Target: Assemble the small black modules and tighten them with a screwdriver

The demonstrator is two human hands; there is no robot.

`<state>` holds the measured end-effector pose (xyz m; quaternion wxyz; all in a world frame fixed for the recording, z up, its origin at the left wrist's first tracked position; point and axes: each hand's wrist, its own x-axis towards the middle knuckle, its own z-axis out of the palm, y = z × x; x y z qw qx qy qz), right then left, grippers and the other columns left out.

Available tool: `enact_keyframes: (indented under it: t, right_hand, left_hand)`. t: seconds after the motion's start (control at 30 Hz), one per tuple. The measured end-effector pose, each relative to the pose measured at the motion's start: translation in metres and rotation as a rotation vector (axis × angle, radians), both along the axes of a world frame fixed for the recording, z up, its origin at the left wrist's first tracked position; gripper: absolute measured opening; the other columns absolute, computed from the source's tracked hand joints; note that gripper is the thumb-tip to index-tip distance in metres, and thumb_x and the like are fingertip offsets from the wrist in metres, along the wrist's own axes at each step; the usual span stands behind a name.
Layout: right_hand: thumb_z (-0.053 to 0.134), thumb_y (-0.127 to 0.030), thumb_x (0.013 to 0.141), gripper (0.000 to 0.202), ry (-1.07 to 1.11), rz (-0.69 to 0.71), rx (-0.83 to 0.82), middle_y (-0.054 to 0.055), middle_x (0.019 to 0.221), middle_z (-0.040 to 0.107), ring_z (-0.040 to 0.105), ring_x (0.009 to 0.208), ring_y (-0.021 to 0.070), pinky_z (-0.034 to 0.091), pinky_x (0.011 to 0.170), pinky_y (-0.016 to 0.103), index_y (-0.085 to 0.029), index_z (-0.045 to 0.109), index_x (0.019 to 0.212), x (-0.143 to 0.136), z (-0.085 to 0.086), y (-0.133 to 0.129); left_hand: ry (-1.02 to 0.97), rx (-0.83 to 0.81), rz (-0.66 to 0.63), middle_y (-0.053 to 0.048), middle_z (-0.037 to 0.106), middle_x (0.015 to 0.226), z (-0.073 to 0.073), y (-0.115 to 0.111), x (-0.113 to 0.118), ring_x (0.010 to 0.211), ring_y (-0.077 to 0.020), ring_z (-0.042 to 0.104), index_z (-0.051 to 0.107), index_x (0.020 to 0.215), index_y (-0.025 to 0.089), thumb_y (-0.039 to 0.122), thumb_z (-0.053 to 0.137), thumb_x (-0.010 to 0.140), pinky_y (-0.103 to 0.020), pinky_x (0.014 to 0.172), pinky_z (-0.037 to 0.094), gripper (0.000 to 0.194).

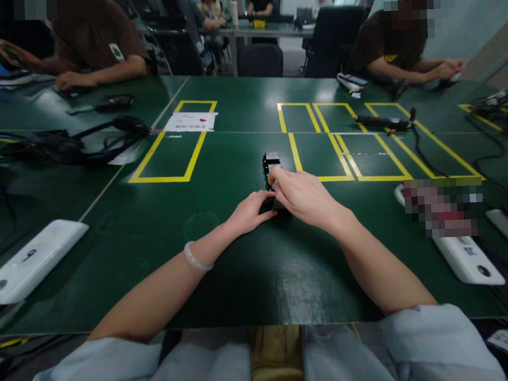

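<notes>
A small black block-shaped device with silvery-grey faces [272, 156] sits on the green table in front of me. My left hand [252, 210] grips its near end from the left, thumb and fingers closed about it. Over its middle and right side lies my right hand [302, 198], with its fingers curled together in a pinch. What the right fingertips pinch is hidden behind the hand. Most of the device's near part is covered by both hands, so its exact kind does not show.
Yellow tape rectangles [188, 170] mark the green table [241, 281]. White numbered cases lie left [38, 261] and right [467, 257]. A black cylindrical tool [383, 122] with a cable lies back right, black cabling [108, 138] back left. Other people sit across the table.
</notes>
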<state>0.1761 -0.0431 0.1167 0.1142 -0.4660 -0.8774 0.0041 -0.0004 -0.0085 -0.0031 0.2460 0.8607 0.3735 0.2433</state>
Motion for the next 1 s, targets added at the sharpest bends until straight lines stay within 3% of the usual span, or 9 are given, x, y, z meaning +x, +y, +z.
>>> enact_keyframes:
  t: [0.47,0.7,1.0]
  right_hand:
    - [0.029,-0.024,0.095,0.024,0.0,0.03,-0.011,0.003,0.081,0.065,0.055,0.066,0.0152,0.029,0.064,0.029,-0.017,0.051,0.103,0.0057,-0.0003,0.0041]
    - [0.039,-0.02,0.089,0.019,0.005,0.056,-0.046,0.004,0.089,0.066,0.058,0.073,0.0163,0.031,0.064,0.027,-0.019,0.05,0.104,0.0067,0.0004,0.0036]
    - [0.046,-0.027,0.09,0.016,0.022,0.067,-0.072,0.004,0.09,0.067,0.058,0.075,0.0169,0.03,0.062,0.026,-0.02,0.051,0.102,0.008,0.002,0.0044]
  left_hand:
    - [0.003,-0.015,0.004,-0.007,0.06,0.115,0.0027,-0.0009,0.0005,0.105,-0.0268,0.056,0.052,0.121,0.02,0.043,0.058,0.088,-0.04,0.092,0.046,0.041]
    - [0.008,-0.014,0.001,-0.007,0.06,0.115,0.0039,-0.0013,0.0001,0.106,-0.0268,0.056,0.052,0.121,0.02,0.044,0.057,0.089,-0.04,0.091,0.046,0.04]
    - [0.002,-0.006,0.001,-0.007,0.06,0.114,0.0018,-0.001,0.0007,0.106,-0.0256,0.056,0.053,0.118,0.019,0.042,0.058,0.088,-0.039,0.092,0.046,0.038]
